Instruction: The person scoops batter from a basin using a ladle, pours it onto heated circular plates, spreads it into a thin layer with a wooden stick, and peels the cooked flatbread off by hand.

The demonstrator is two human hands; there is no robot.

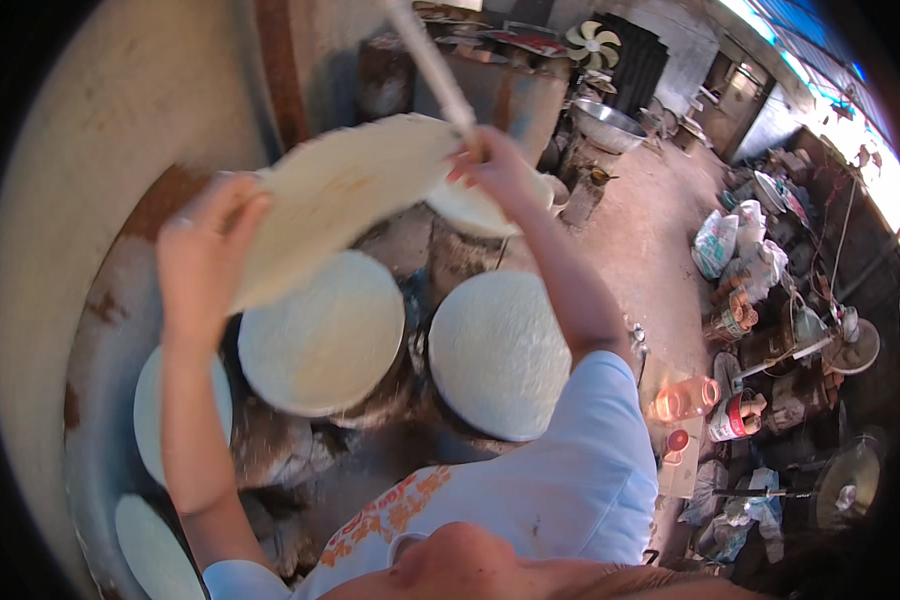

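Note:
A large, thin, pale flatbread (355, 195) with faint browned patches hangs tilted in the air between my hands. My left hand (210, 235) pinches its left edge, and my right hand (495, 172) is closed on its far right edge. Beneath it lies a round pan covered by a pale layer (322, 332). A second pan with a bumpy white layer (498, 355) is to the right, under my right forearm. Partly behind the flatbread shows another pale round (490, 212). A whitish pole (430, 65) meets my right hand; whether I hold it is unclear.
More pale rounds (182, 418) lie at the left beside a curved wall (100, 330). A fan (592, 45) and a metal basin (608, 126) stand at the back. Plastic bags (740, 240), an orange-tinted jug (686, 398) and clutter line the right side.

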